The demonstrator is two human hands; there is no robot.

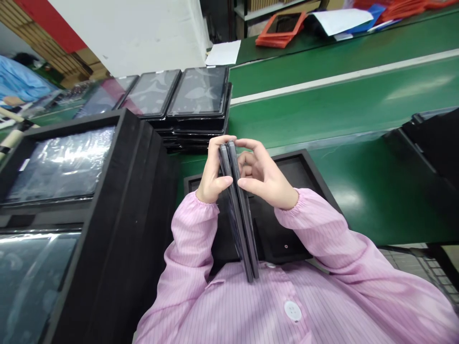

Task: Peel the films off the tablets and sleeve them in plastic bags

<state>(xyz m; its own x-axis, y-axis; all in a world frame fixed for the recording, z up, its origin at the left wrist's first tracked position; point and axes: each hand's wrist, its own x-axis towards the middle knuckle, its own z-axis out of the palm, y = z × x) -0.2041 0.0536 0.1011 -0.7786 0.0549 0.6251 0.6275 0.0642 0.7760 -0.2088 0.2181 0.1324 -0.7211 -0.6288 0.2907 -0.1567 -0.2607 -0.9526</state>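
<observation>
Two slim dark tablets (245, 215) stand on edge side by side in front of my chest, seen almost edge-on. My left hand (212, 174) grips them from the left, fingers over the top edge and thumb on the near side. From the right, my right hand (268, 179) pinches the same pair, index finger at the top corner and thumb against the near edge; its other fingers are curled. The tablets' faces are mostly hidden. Beneath them lies a black foam tray (287, 236) with recesses, partly covered by my arms.
To the left, a tall stack of black foam trays (124, 157) holds film-wrapped tablets. Stacked tablets (201, 91) stand behind it on the green conveyor belt (322, 110). Black items (433, 138) sit at the right. Orange frames (281, 28) and papers lie at the back.
</observation>
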